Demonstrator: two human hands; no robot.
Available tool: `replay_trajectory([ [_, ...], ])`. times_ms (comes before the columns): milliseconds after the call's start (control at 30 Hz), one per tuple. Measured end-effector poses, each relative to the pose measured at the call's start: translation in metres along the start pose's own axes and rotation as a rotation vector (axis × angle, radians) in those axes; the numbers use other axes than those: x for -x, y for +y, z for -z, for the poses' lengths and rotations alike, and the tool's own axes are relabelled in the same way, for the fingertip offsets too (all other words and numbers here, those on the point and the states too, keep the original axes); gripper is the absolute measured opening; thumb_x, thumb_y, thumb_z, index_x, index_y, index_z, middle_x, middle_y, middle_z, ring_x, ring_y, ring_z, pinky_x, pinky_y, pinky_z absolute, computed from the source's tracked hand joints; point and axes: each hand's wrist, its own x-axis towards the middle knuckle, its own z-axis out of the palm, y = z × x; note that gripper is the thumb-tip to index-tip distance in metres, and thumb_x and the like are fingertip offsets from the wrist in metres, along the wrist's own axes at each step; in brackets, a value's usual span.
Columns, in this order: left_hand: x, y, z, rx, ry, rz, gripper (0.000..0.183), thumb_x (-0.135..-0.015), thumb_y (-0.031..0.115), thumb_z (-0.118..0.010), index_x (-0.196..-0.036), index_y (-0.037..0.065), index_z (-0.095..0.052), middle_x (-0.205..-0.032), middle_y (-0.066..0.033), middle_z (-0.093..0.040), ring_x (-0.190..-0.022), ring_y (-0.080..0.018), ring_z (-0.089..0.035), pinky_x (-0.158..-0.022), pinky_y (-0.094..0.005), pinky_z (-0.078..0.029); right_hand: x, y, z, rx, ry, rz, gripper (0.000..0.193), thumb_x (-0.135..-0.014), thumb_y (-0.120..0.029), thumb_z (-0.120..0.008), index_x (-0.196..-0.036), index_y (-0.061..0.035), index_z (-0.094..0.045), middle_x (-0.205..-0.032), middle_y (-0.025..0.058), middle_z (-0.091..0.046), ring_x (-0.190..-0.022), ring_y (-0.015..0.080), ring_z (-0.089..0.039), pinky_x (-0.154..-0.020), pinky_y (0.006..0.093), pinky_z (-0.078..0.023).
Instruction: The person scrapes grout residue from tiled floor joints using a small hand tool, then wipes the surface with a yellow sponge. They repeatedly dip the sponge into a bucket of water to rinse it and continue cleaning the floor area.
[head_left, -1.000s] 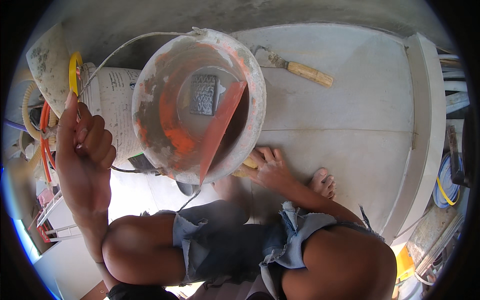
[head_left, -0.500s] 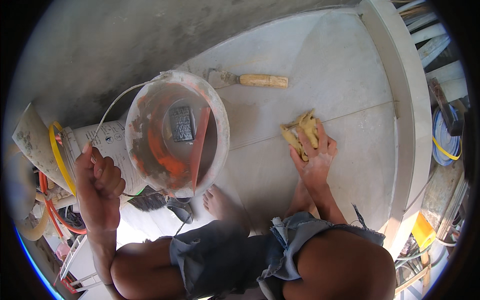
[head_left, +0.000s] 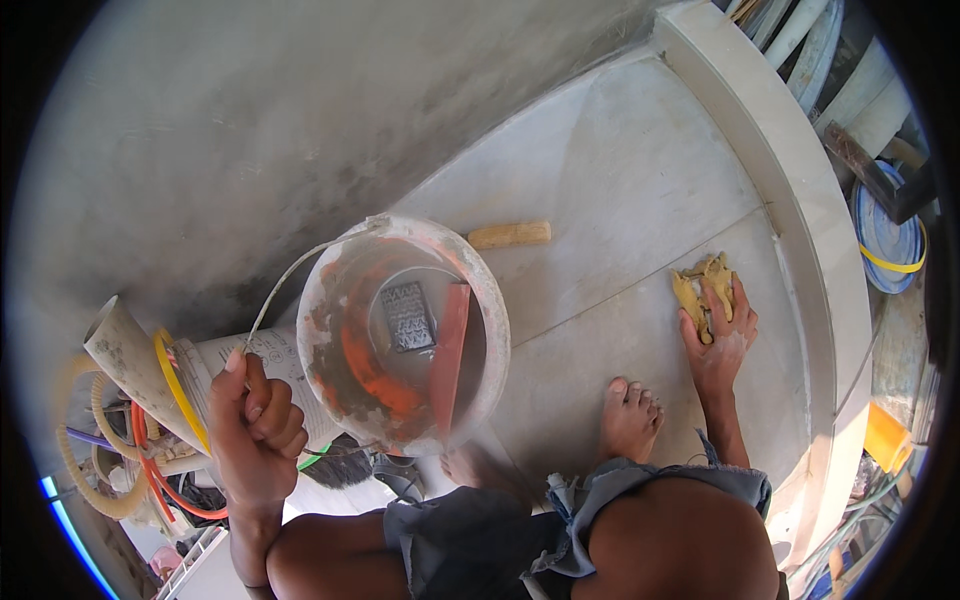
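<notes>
My left hand is closed round the wire handle of a mud-spattered bucket. The bucket leans so that its inside shows: orange stains, a reddish flat strip and a dark ridged block in murky water. On the floor at the right, my right hand presses a crumpled yellow sponge or cloth against the tiles, fingers bent over it. Beyond the bucket's rim lies the wooden handle of a scraper; its blade is hidden behind the bucket.
A grey wall rises at the far left. A raised curb borders the tiled floor at the right, with pipes and a blue coil past it. Left of the bucket stand a white printed container, a pipe and hoses.
My right hand has slid right across the tiles with the yellow sponge or cloth. The view has shifted; the bucket now hides the scraper's blade. My left hand still grips the handle.
</notes>
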Motion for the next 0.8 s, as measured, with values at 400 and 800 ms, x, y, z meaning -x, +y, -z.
replay_trajectory([
  [400,-0.027,0.034,0.02,0.13,-0.281,0.124,0.05,-0.114,0.044,-0.046,-0.073,0.019,-0.036,-0.056,0.0092,-0.025,-0.044,-0.003,-0.012,-0.037,-0.0235,-0.01,0.218,-0.083,0.091,0.073,-0.284,-0.096,0.058,-0.076,-0.023,-0.088,-0.132,-0.0197,-0.073,-0.158,0.0214,-0.047,-0.129,0.0432,-0.049,-0.108,0.0557,-0.039],
  [800,-0.045,0.002,0.047,0.176,-0.519,0.138,0.053,-0.114,0.043,-0.047,-0.069,0.019,-0.032,-0.054,0.0083,-0.022,-0.045,-0.005,-0.011,-0.038,-0.0254,-0.01,0.326,-0.149,0.057,0.047,-0.169,-0.162,0.059,-0.073,-0.022,-0.09,-0.13,-0.0189,-0.073,-0.158,0.0226,-0.046,-0.13,0.0443,-0.048,-0.109,0.0564,-0.038],
])
